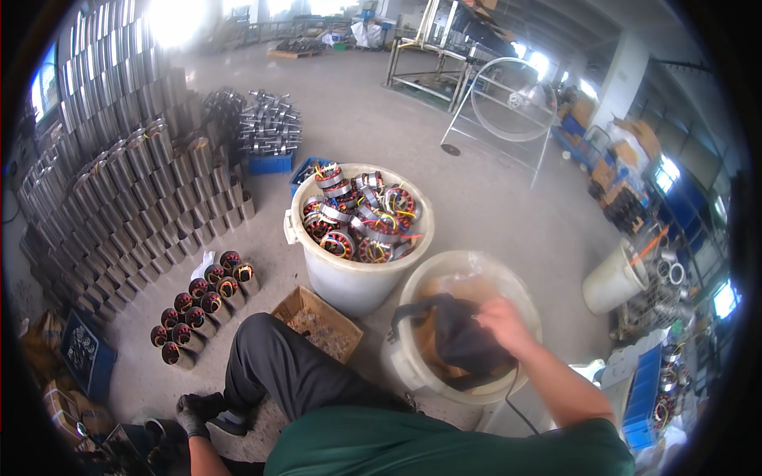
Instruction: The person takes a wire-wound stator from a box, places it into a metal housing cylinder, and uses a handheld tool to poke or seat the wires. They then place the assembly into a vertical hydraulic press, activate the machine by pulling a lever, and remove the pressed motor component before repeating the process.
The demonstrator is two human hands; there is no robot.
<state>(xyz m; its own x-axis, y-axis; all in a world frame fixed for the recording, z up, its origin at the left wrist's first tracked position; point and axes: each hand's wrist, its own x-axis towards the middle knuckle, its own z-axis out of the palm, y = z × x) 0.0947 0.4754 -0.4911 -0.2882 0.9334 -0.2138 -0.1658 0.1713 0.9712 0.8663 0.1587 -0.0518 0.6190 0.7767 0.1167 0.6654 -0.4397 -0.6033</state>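
My bare right hand (503, 322) is over the white tub (533, 305) at my right, its fingers closed on a dark cloth (464, 337). A strap-like end of the cloth hangs over the tub's left rim. Brown material (468, 287), perhaps cardboard, lines the tub. At the lower left, my left hand (193, 416) wears a grey glove and is low beside my dark shoe (208, 404). Its fingers are too small and dark to make out. A second white tub (349, 278), just ahead, is heaped with motor stators (369, 214) with coloured wires.
Wound metal cylinders (198, 317) stand in rows on the floor at left, before a tall stack of metal tubes (119, 198). A cardboard box (321, 321) with small bits lies by my knee. A round-framed fan (516, 99) stands farther off. Blue crates (643, 397) flank me.
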